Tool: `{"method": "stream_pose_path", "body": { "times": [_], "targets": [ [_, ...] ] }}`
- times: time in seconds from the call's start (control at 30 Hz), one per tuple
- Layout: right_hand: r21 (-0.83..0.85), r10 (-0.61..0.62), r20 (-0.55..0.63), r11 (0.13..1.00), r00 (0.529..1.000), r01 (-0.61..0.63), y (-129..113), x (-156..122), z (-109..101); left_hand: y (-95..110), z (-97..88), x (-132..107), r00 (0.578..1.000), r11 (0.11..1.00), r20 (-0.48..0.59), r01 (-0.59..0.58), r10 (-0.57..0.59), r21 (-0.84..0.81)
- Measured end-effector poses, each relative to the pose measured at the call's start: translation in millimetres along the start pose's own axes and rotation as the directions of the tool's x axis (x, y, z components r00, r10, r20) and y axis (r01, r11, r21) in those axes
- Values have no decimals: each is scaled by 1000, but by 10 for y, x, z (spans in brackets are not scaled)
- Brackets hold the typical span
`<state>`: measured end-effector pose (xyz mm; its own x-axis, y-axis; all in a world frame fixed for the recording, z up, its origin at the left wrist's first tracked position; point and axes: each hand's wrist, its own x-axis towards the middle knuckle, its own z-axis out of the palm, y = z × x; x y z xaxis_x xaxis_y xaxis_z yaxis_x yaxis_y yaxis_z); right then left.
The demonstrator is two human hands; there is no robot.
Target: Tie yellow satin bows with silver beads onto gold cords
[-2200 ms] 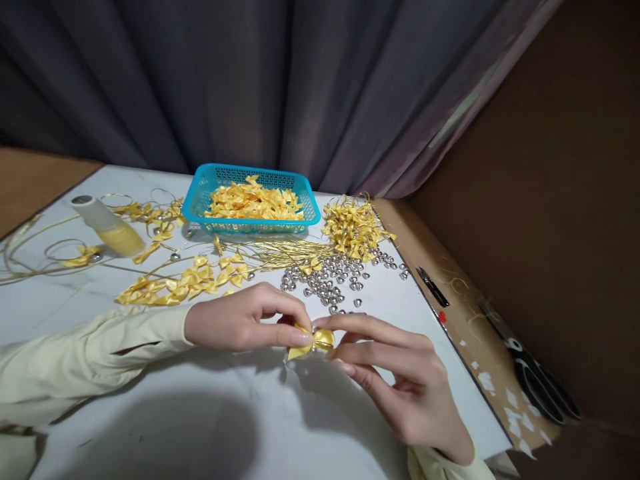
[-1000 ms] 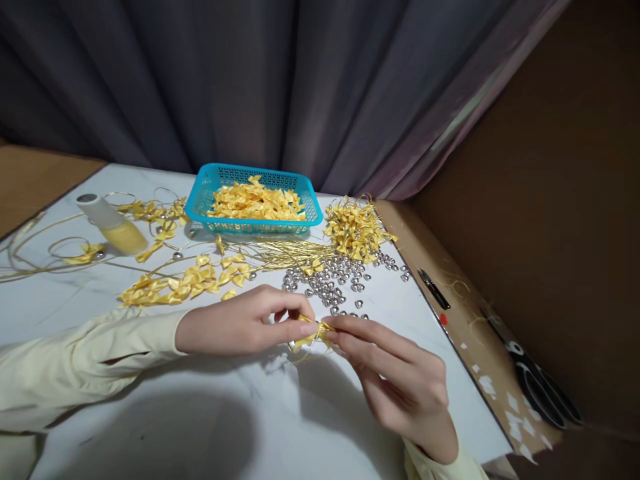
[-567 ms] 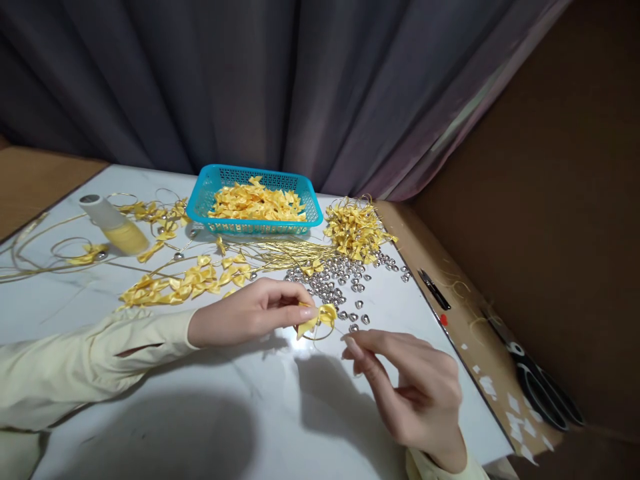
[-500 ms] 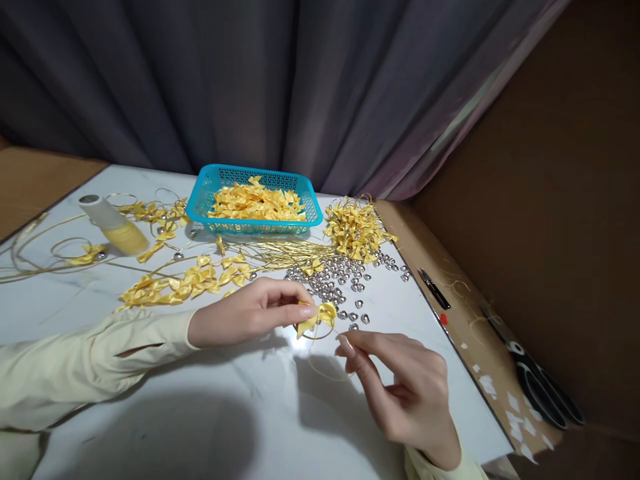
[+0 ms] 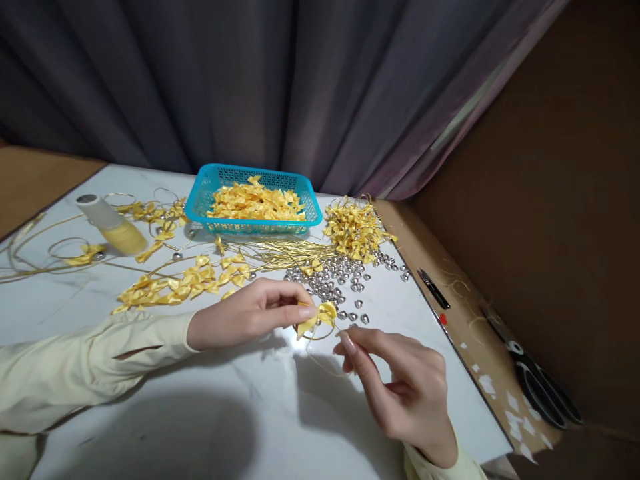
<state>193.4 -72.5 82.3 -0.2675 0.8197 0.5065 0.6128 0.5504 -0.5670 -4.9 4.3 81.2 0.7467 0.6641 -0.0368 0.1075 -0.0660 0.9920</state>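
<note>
Two hands work low over the white surface (image 5: pixel 200 400). The left hand (image 5: pixel 245 317) pinches one yellow bow (image 5: pixel 320 315) between thumb and forefinger, just above the surface. The right hand (image 5: pixel 400 393), just beside it, pinches one thin gold thread (image 5: pixel 320 363) that loops from the bow. Behind them lie silver beads (image 5: pixel 330 280), too many to count, one blue basket (image 5: pixel 200 200) of bows, one bottle (image 5: pixel 107 223), one pair of scissors (image 5: pixel 540 387) and one snipper (image 5: pixel 433 287).

The white table (image 5: pixel 150 400) carries a blue basket (image 5: pixel 250 227), silver beads (image 5: pixel 330 280), yellow bows (image 5: pixel 185 283).
</note>
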Motion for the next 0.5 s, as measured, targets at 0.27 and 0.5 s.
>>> {"method": "stream_pose_path", "body": {
  "times": [0.27, 0.5],
  "targets": [
    [40, 1, 9, 999, 1000, -1, 22, -7, 11, -8, -6, 10, 1000, 999, 7, 0, 0, -45],
    [59, -2, 2, 998, 1000, 2, 25, 0, 10, 1, 4, -3, 1000, 998, 8, 6, -6, -59]
  ]
}}
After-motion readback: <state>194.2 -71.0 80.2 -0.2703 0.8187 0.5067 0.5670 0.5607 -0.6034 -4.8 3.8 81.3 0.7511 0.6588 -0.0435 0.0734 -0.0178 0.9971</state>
